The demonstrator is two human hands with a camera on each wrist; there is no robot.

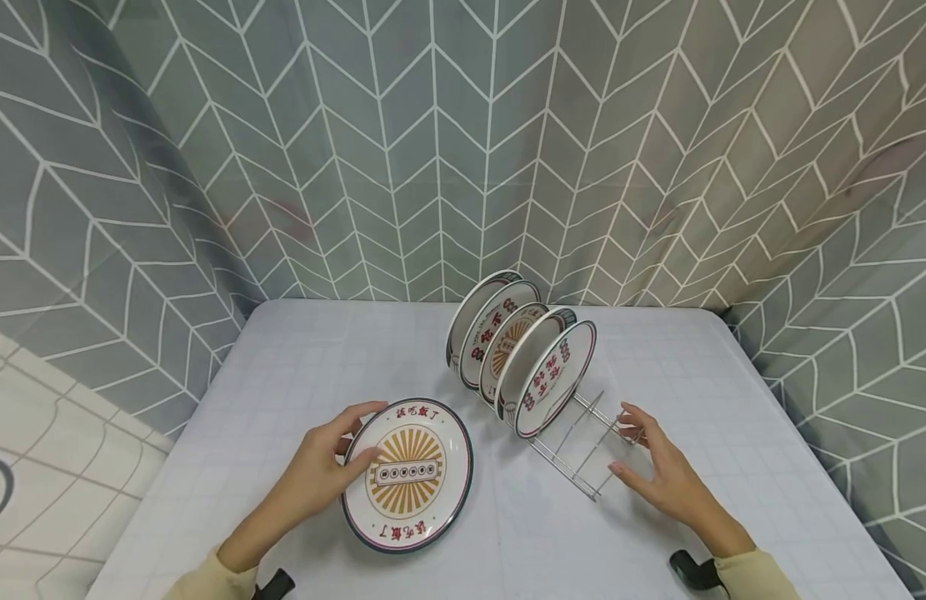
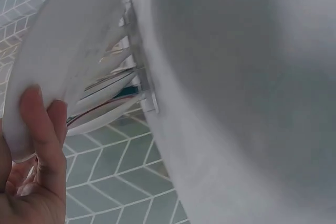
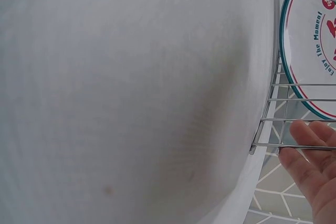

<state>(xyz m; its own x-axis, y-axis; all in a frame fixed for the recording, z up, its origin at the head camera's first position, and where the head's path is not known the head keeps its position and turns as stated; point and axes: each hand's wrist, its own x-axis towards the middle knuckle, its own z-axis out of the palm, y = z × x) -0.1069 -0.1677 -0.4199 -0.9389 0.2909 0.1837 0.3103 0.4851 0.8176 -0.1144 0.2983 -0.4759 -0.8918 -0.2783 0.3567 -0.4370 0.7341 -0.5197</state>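
So the left hand [image 1: 323, 475] has its fingers curled round the near-left rim of a round white plate with a dark green edge and an orange sunburst print [image 1: 407, 475], which looks tipped up a bit off the pale grey gridded counter [image 1: 320, 358]. The right hand [image 1: 658, 471] is loose and flat-fingered, touching the free end of the chrome wire plate rack [image 1: 583, 450], holding nothing. Five matching white plates with red lettering [image 1: 518, 354] stand in the far slots.

Risks I'd guess: a one-sided rim grip could let the plate slip, and it could clip the nearest racked plate [image 1: 556, 379] going in. The rack could also skid if it isn't steadied.
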